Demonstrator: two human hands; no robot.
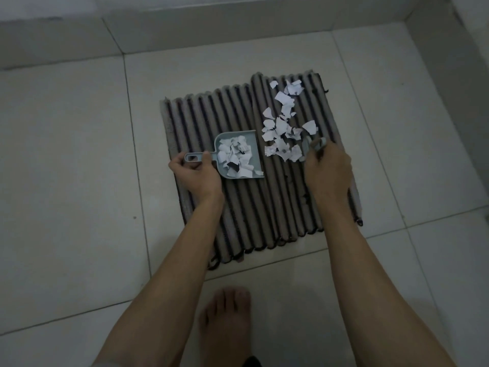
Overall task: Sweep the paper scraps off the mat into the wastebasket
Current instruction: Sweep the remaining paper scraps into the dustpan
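Observation:
A ribbed grey-brown mat (238,207) lies on the tiled floor. My left hand (197,173) grips the handle of a small grey-blue dustpan (258,154), which rests on the mat and holds several white paper scraps. More paper scraps (281,123) lie spread over the mat's right half, from its far edge down to my right hand. My right hand (328,168) is closed on a small grey brush (315,145), mostly hidden by the fingers, at the right edge of the scrap pile. No wastebasket is in view.
Pale floor tiles (74,154) surround the mat. A low tiled step or wall base (211,27) runs along the far side and the right side. My bare foot (225,324) stands on the tiles just in front of the mat.

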